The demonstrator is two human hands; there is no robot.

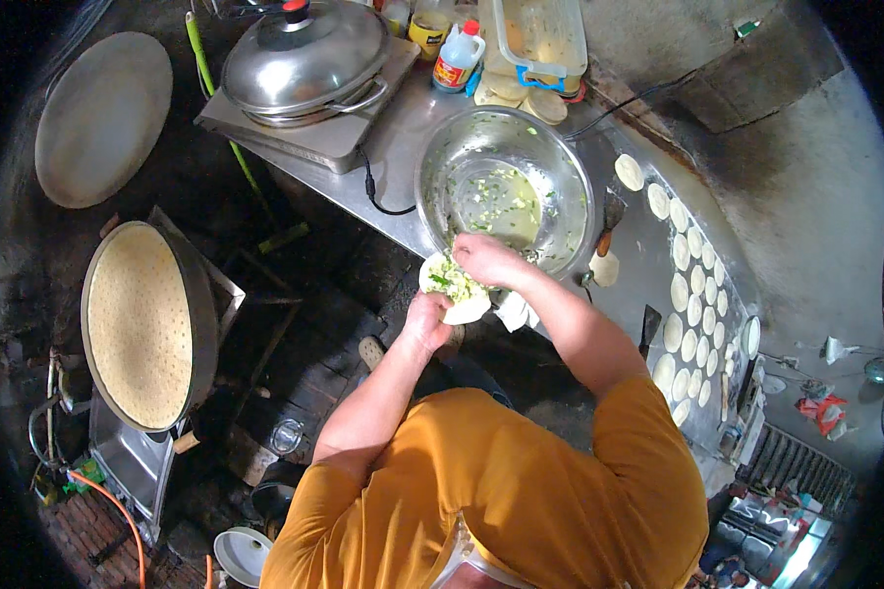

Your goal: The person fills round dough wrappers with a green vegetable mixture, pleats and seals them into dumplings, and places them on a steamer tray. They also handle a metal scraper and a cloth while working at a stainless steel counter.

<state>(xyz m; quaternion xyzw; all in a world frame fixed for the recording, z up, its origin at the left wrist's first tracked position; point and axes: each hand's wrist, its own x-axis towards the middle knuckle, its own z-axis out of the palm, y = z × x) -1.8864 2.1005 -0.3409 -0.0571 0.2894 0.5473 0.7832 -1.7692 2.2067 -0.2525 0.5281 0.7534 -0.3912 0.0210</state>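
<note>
Head view: steel bowl (562, 211) at 1 o'clock; dough round (468, 312) off its 7 o'clock rim. Left hand (426, 319) clamps the round's 8 o'clock edge; right hand (483, 259) bunched at its 1 o'clock, can't tell on what. Chopped filling (452, 282) on top. Dough should be light, soft, tear-prone, slick where wet; cradle underneath, pinch edges lightly.

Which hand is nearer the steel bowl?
Right. The right hand is at the near rim of the steel bowl; the left hand is nearer the body, holding a dough wrapper.
</note>
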